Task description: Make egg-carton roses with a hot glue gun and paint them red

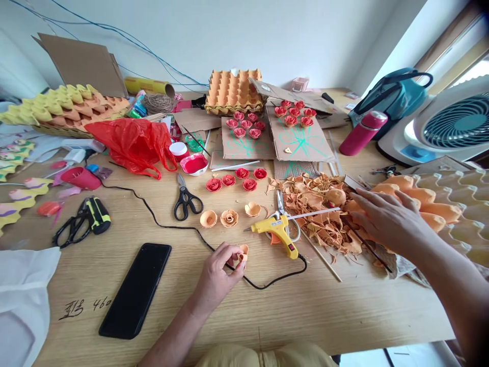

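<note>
Both hands were over the wooden table (344, 311). The left hand (218, 272) rested low near the table's front edge, its fingertips pinched on a small orange paper flower (242, 252) held just above the wood, close beside the black cord (179, 224) that ran across the table to the yellow glue gun (277, 232). The right hand (385, 219) lay palm down with fingers spread and slack, gripping nothing, on the heap of orange cardboard scraps (317, 214) where it met an orange egg tray (428, 204) at the right.

The glue gun lay on its side between the two hands, nozzle pointing left, a white glue stick (313, 214) jutting from its back toward the scraps. Just beyond it sat three unpainted orange flowers (229, 217) in a loose row, and further back four red painted flowers (237, 181). Black-handled scissors (186, 199) lay left of those, a black phone (135, 289) face up near the front edge, and a red plastic bag (133, 142) further back on the left. Two cardboard sheets (275, 135) carried more red flowers above green painted stems (the stems looked hand-brushed). A stack of egg trays (234, 92) stood behind them, and a pink bottle (362, 132) and a white fan (446, 125) were at the far right.
</note>
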A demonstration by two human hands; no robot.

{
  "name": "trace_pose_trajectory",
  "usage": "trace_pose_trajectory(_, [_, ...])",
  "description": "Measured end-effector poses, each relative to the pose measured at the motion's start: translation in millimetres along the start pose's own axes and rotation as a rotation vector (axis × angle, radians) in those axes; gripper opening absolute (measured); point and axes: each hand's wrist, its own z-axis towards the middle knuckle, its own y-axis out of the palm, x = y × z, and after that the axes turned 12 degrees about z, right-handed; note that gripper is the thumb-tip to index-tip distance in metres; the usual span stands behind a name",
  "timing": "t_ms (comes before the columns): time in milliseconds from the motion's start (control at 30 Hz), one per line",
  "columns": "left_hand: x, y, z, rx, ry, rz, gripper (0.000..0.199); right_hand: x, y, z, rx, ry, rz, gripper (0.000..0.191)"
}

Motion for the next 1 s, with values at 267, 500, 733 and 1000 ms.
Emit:
trace_pose_trajectory(267, [-1.0, 0.9, -1.0, -0.019, 0.006, 0.018, 0.014, -24.9, 6.2, -75.2, 0.199, -0.165, 0.033, 0.041])
trace_pose_trajectory(500, [-2.0, 2.9, -2.6, 0.002, 0.017, 0.006, 0.016, -70.2, 23.4, -99.2, 0.386, -0.145, 0.122, 0.018])
trace_pose_trajectory(733, [5.2, 1.5, -4.3, 0.036, 0.054, 0.028, 0.017, -156.1, 39.8, -80.2, 0.228, -0.154, 0.815, 0.022])
trace_pose_trajectory(1000, [14.1, -0.5, -7.9, 0.076, 0.106, 0.057, 0.016, -241.1, 63.6, -36.0, -0.337, 0.238, 1.752, 0.038])
